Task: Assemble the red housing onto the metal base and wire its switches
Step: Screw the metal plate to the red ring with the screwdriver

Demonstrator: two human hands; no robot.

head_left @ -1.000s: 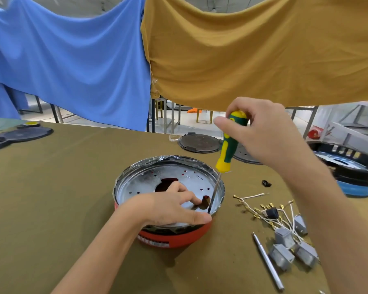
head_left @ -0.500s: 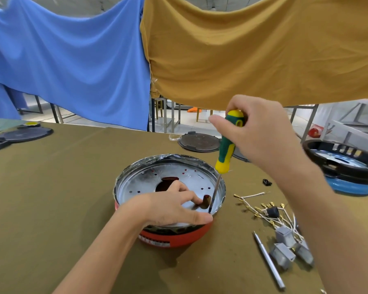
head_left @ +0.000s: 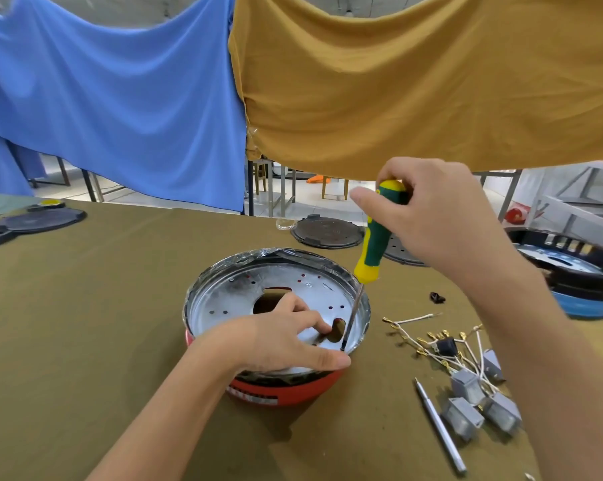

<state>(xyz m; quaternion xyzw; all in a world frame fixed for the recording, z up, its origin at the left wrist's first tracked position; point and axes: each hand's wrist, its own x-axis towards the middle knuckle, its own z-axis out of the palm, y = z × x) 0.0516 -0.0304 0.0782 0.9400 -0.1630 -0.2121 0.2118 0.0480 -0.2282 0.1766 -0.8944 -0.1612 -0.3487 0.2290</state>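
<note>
Olive cloth covers the bench (head_left: 84, 324). At its centre I see the metal base (head_left: 293, 289) seated in the red housing (head_left: 293, 390); my left hand (head_left: 279, 338) pinches its rim, fingers curled. At one o'clock my right hand (head_left: 432, 216) grips the screwdriver (head_left: 374, 244); switches (head_left: 466, 387) lie at four o'clock.

Surface (head_left: 84, 324) in front of me is covered in olive-brown cloth. Red housing (head_left: 286, 387) sits on it mid-surface, metal base (head_left: 279, 303) nested on top. Right of the housing: tangle of white wires (head_left: 428, 338) with a black switch, three grey boxes (head_left: 466, 400), a thin metal rod (head_left: 439, 430). Behind the housing: dark round lid (head_left: 328, 232). Far right of it: black-and-blue unit (head_left: 585, 276). Far left: dark discs (head_left: 32, 222).
</note>
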